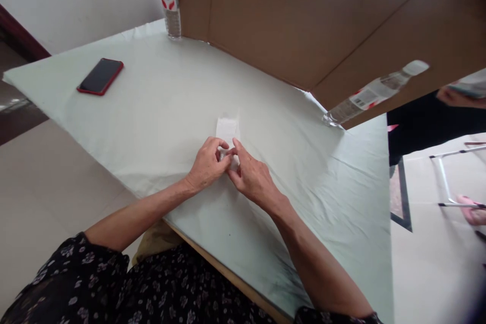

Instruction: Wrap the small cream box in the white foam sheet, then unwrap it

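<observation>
A narrow white strip of cloth or paper (pixel 227 129) lies on the white-covered table (pixel 159 106), its far end flat and its near end rolled or folded. My left hand (pixel 207 164) and my right hand (pixel 251 177) meet at that near end. The fingers of both hands are curled and pinch the rolled part between them. Both forearms rest over the table's near edge.
A red-cased phone (pixel 100 76) lies at the far left. One water bottle (pixel 169 0) stands at the back and another (pixel 374 93) to the right, both in front of a brown cardboard wall (pixel 304 15). Another person's hand (pixel 453 96) shows at the far right.
</observation>
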The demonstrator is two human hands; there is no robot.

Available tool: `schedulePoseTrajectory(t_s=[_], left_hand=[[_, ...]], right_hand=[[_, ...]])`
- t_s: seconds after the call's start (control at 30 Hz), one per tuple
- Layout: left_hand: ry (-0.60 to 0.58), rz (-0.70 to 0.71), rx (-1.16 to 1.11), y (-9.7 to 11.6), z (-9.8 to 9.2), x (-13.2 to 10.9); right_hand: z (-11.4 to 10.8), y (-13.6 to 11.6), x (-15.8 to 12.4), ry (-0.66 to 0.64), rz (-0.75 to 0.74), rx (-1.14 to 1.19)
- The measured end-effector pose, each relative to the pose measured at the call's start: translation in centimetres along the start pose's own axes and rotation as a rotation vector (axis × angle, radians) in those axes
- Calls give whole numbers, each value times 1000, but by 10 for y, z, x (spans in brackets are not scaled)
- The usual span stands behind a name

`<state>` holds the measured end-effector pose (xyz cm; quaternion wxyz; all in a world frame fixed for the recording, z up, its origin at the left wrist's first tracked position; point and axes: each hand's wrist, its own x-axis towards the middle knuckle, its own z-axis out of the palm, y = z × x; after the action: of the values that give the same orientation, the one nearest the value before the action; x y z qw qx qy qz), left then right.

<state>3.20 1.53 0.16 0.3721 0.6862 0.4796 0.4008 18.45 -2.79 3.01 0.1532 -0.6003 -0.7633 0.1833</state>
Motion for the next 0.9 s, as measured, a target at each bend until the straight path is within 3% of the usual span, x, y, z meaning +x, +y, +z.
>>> schedulePoseTrajectory(t_s=[0.13,0.3,0.37,0.7,0.9], left_hand=[[-4,9,75,0,2,2],[-14,74,104,-2,1,2],[-17,99,109,-3,1,2],[-34,133,129,-5,1,1],[-20,315,234,-7,4,-2]], right_hand=[[-1,12,-4,27,-25,289],[6,27,-6,342,80,476],[10,33,-2,372,92,471],[14,43,28,258,-144,247],[-2,42,41,70,-187,57]])
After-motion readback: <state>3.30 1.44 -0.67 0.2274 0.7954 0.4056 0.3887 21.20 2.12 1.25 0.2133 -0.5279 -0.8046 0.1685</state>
